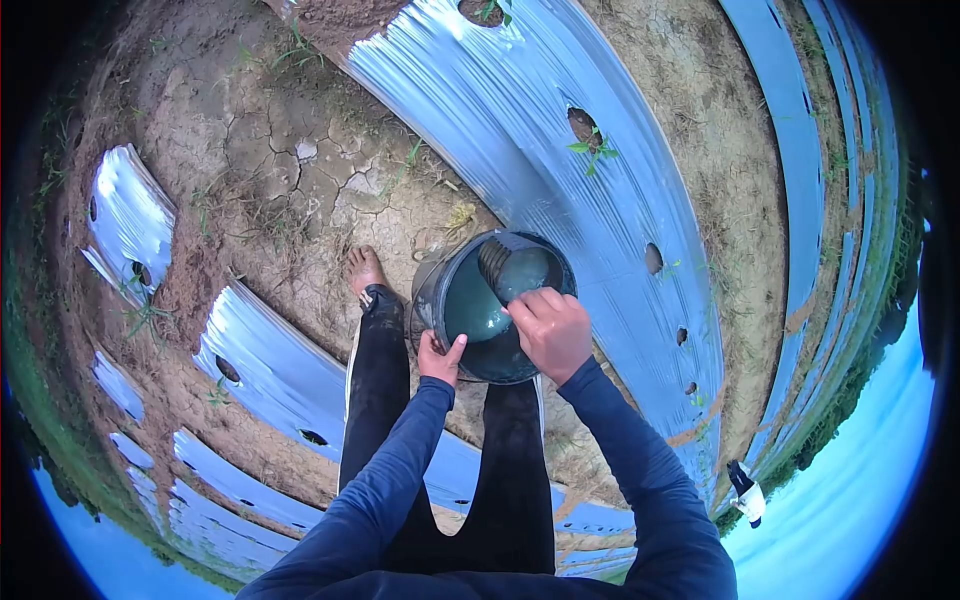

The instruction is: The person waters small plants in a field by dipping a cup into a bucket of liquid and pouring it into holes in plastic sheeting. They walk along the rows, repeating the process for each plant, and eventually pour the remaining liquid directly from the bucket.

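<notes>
A dark bucket (430, 292) holding murky greenish liquid (470, 308) is in front of my legs. My left hand (440, 356) is closed on the bucket's near left rim, thumb towards the inside. Over the bucket's right side, my right hand (548, 325) grips a ribbed cup (495, 266). The cup is tilted, its round mouth facing me, and greenish liquid seems to show in it. My right fingers partly cover the cup's lower edge.
Silvery plastic mulch (620, 210) covers a raised bed on the right, with holes and small seedlings (593, 150). More mulched beds (262, 350) lie on the left. Cracked bare soil (290, 170) runs between them. My bare foot (364, 270) stands beside the bucket. Another person (745, 495) is far off at right.
</notes>
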Available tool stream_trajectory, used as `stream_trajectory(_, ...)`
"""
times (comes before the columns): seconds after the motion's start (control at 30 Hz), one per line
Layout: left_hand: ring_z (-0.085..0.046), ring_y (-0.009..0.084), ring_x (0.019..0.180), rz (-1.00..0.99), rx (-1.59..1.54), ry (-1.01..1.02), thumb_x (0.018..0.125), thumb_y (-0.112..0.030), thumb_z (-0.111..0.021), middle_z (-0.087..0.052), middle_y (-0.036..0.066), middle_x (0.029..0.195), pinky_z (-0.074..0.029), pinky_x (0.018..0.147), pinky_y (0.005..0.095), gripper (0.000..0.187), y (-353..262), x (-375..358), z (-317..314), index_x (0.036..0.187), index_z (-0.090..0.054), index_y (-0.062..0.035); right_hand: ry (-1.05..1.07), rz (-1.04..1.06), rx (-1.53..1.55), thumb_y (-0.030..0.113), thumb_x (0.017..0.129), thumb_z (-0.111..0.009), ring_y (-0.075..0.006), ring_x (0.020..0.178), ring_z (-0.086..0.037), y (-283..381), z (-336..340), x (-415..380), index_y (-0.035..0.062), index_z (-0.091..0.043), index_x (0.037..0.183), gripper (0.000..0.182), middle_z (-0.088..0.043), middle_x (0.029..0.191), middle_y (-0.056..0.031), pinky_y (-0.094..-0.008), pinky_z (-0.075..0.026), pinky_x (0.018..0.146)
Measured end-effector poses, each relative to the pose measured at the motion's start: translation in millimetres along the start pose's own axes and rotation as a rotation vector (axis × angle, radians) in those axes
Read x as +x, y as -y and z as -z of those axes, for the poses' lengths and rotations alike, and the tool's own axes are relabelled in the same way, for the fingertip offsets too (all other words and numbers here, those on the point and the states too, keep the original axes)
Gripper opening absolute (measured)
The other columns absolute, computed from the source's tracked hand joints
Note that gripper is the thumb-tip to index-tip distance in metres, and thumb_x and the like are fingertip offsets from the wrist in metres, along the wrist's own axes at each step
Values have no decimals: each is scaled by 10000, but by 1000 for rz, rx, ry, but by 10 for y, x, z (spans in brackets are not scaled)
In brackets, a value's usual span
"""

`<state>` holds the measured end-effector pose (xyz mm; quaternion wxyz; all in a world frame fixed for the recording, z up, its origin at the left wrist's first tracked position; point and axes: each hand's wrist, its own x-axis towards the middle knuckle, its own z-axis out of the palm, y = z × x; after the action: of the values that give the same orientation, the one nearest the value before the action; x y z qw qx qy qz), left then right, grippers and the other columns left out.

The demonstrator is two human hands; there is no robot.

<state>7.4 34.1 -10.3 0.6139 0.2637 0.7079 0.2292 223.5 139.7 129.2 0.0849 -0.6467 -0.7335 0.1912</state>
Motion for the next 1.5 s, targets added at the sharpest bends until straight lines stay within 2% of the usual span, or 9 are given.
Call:
stream_trajectory(0.07,-403,39,666,9,-24,-30,796,-132,-814,-455,-62,751,-371,623,206,340,17,-44,5,901,-498,-67,-87,-2,8,170,814,-696,-166,759,-611,-60,61,255,101,-629,797,98,-631,789,1,-322,-436,598)
stream_trajectory(0.2,-500,203,1010,-259,391,-82,730,-219,-855,-484,101,1098,-442,883,313,532,200,3,90,1069,-510,3,-134,-175,30,228,872,-674,-243,639,-583,-348,-205,775,91,-567,764,205,-568,642,-71,-375,-447,532)
stream_trajectory(0.23,-427,287,1171,-103,332,23,695,-252,-867,-395,157,1247,-391,1007,365,647,176,27,135,1142,-489,26,-152,-233,39,248,883,-665,-265,632,-578,-450,-312,905,89,-554,762,228,-559,629,-88,-392,-440,526)
stream_trajectory(0.47,-428,282,1137,-171,326,26,723,-237,-844,-394,156,1217,-400,991,356,611,182,67,66,1138,-475,17,-74,-672,328,395,894,-609,-405,796,-615,-1472,-840,1504,17,-552,873,383,-644,777,-181,-509,-437,673)
stream_trajectory(0.53,-402,283,1148,-196,314,48,749,-268,-820,-353,160,1236,-386,1000,369,629,206,76,55,1168,-444,11,-123,-793,450,423,875,-632,-399,979,-630,-1868,-1080,1559,52,-647,1141,457,-674,1050,-218,-443,-475,826)
stream_trajectory(0.73,-372,288,1149,-162,288,89,772,-340,-795,-319,158,1236,-354,1017,385,676,167,50,29,1191,-400,14,-100,-880,496,437,875,-628,-374,1006,-639,-2413,-1235,1626,47,-656,1159,482,-684,1081,-193,-423,-476,859)
stream_trajectory(1.03,-422,304,1063,-121,336,102,749,-392,-804,-407,180,1095,-355,973,412,700,217,67,26,1143,-409,31,-185,-735,324,427,904,-615,-334,812,-645,-2473,-1186,1644,51,-671,984,389,-686,843,-157,-399,-463,737)
stream_trajectory(1.23,-483,310,960,-35,138,123,729,-399,-811,-476,183,1016,-399,893,417,661,383,125,-33,1068,-439,30,94,-433,-20,430,916,-574,-356,846,-632,-1976,-665,2060,90,-605,880,344,-659,811,-148,-492,-477,723)
stream_trajectory(1.5,-542,127,803,121,-16,96,788,-153,-793,-585,48,876,-457,768,291,398,-131,21,-41,1002,-484,-22,187,-290,-188,457,911,-558,-330,854,-671,-1859,-599,3130,115,-685,900,365,-702,865,-153,-451,-515,744)
